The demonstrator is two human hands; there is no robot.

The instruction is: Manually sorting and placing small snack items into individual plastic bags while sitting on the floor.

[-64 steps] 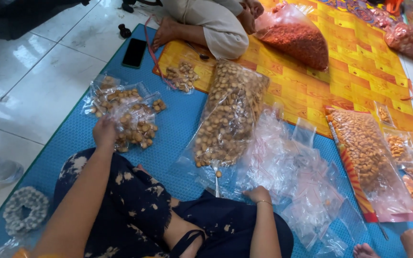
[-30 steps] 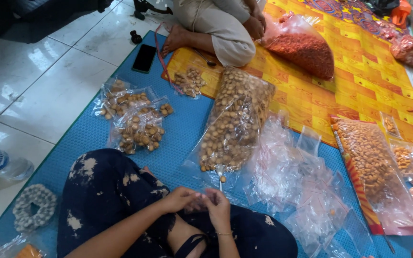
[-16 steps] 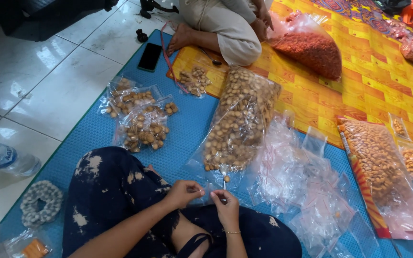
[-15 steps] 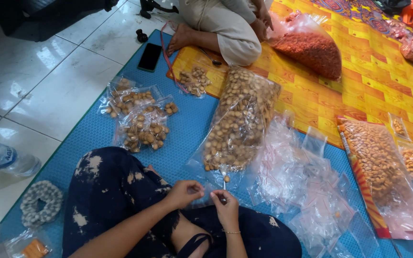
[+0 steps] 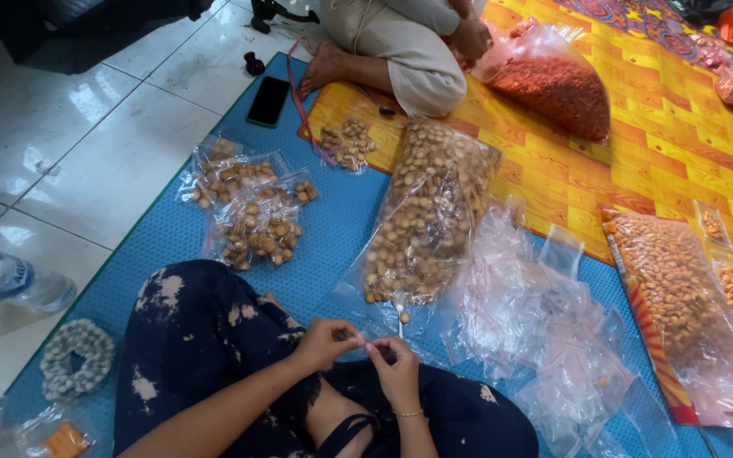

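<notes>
Pinching together above the lap, a small clear plastic bag (image 5: pixel 365 341) is gripped between the curled left hand (image 5: pixel 326 342) and right hand (image 5: pixel 397 366), near the large clear bag of tan snacks (image 5: pixel 428 212) on the blue mat (image 5: pixel 332 229).

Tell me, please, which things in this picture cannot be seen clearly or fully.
- What the left hand and right hand pinch: too small, hidden by the fingers, head view.
- Bottle: cut off by the left edge.
- Other person: cut off by the top edge.
- Orange snack bag: its bottom corner leaves the frame.
</notes>
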